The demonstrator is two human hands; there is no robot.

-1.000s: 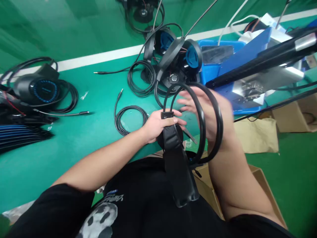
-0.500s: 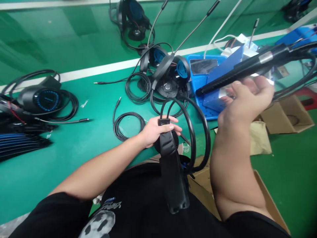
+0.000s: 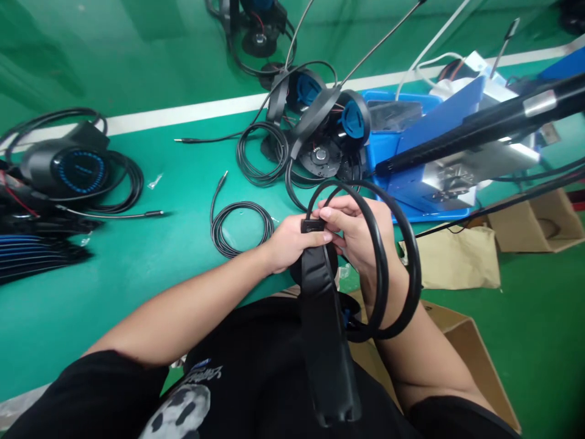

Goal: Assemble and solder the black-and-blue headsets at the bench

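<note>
Black hoops (image 3: 414,268) and a padded strap (image 3: 324,329) make up the visible part of the headset (image 3: 320,277), which is held in front of the torso, just beside the edge of the green table (image 3: 183,177). Its small black block (image 3: 313,226) is clasped by the left hand (image 3: 287,242), with the thumb laid across just below it; this grip is unchanged from the previous frame.

The right hand (image 3: 363,235), seen then beneath the black rod-shaped tool (image 3: 475,129), has been brought back to the headset. Its thumb and fingers are bent close together beside the block, partly crossed by the hoops; whether anything is pinched between them cannot be told. The tool has been left slanted above the blue tray (image 3: 381,146), not touched by either hand.

On the table, the coiled cable (image 3: 218,235) is still seen to the left of the held headset. Other headsets (image 3: 315,116) are seen beside the tray, and another black headset (image 3: 75,171) is seen at far left, all apparently undisturbed.
</note>
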